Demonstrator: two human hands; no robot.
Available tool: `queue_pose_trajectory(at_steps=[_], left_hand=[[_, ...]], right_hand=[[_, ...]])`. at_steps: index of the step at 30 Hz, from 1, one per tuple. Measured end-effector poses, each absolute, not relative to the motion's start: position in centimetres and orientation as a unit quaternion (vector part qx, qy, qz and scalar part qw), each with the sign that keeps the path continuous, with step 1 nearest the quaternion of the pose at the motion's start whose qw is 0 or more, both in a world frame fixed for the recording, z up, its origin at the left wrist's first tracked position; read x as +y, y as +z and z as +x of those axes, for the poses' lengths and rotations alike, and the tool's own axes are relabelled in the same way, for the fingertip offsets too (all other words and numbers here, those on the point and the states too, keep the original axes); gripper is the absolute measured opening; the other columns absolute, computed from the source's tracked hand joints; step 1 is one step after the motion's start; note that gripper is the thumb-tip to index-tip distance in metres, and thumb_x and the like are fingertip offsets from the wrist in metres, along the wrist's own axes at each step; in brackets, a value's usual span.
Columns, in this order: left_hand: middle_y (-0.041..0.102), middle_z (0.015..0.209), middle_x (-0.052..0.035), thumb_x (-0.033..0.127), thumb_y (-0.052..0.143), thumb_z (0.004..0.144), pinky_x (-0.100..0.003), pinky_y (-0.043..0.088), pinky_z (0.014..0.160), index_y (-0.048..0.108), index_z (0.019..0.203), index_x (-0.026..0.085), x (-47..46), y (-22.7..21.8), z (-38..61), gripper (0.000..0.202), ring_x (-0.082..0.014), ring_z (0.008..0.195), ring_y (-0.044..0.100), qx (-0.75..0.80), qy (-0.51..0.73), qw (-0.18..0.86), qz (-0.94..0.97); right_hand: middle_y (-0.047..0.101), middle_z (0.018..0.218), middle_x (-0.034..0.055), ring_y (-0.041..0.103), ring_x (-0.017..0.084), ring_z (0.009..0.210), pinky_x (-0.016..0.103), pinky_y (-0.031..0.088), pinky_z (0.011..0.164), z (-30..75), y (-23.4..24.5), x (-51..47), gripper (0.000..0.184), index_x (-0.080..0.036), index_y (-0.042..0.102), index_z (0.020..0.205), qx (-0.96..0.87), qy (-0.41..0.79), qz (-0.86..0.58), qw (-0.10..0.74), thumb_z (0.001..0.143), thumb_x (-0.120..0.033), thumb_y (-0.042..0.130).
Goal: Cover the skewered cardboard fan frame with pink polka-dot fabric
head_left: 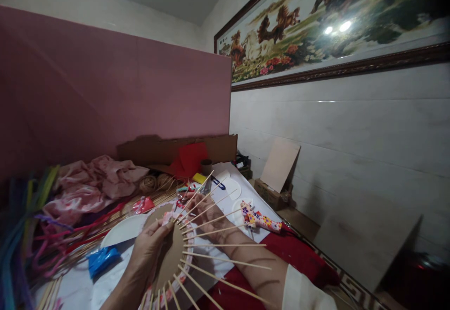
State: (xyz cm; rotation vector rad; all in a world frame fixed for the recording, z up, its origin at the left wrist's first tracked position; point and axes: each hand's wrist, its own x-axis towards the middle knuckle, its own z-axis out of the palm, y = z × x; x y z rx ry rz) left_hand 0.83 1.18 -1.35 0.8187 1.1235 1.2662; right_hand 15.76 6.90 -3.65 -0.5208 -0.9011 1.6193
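My left hand [149, 249] grips the edge of a round cardboard disc [172, 253] with several thin wooden sticks [218, 220] fanning out from its rim. A patterned pink strip runs along the rim between the sticks. My right hand [207, 211] lies behind the sticks at the far side of the disc, fingers curled near the strip; what it holds is hidden by the sticks.
On the table lie a white paper plate [123, 230], a blue packet [101, 259], pink cloth [94, 185], twine balls [149, 183], a floral glue gun [262, 220], red cloth [298, 253] and coloured pipe cleaners [21, 235]. A pink board stands behind; a wall is to the right.
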Motion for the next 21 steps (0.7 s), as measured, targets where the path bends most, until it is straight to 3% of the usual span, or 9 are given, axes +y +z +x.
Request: queue_pose_trajectory(at_steps=[5, 12, 21], left_hand=[[0.069, 0.057, -0.0031, 0.027, 0.079, 0.048, -0.021, 0.047, 0.046, 0.064, 0.069, 0.014, 1.8, -1.2, -0.1, 0.029, -0.015, 0.047, 0.062, 0.474, 0.564, 0.591, 0.328], [0.067, 0.053, 0.0001, 0.014, 0.071, 0.057, -0.021, 0.049, 0.049, 0.064, 0.065, 0.014, 2.9, -1.1, -1.4, 0.01, -0.0134, 0.047, 0.061, 0.479, 0.634, 0.542, 0.272], [0.071, 0.066, 0.0006, 0.023, 0.071, 0.063, -0.022, 0.051, 0.056, 0.067, 0.077, 0.015, 1.9, -0.8, -1.9, 0.017, -0.0141, 0.057, 0.064, 0.459, 0.675, 0.524, 0.244]], right_hand=[[0.058, 0.069, -0.0011, 0.049, 0.013, 0.06, 0.026, 0.033, 0.051, 15.7, -3.7, 6.7, 0.026, -0.022, 0.065, 0.088, -0.337, 0.744, -0.168, 0.552, 0.064, -0.031, 0.074], [0.059, 0.069, 0.0016, 0.05, 0.012, 0.059, 0.024, 0.033, 0.05, 15.5, -3.8, 6.1, 0.016, -0.017, 0.066, 0.081, -0.287, 0.772, -0.176, 0.539, 0.072, -0.029, 0.067], [0.059, 0.064, -0.0002, 0.049, 0.011, 0.053, 0.022, 0.034, 0.046, 15.3, -3.8, 5.3, 0.017, -0.019, 0.063, 0.083, -0.258, 0.779, -0.207, 0.533, 0.068, -0.023, 0.067]])
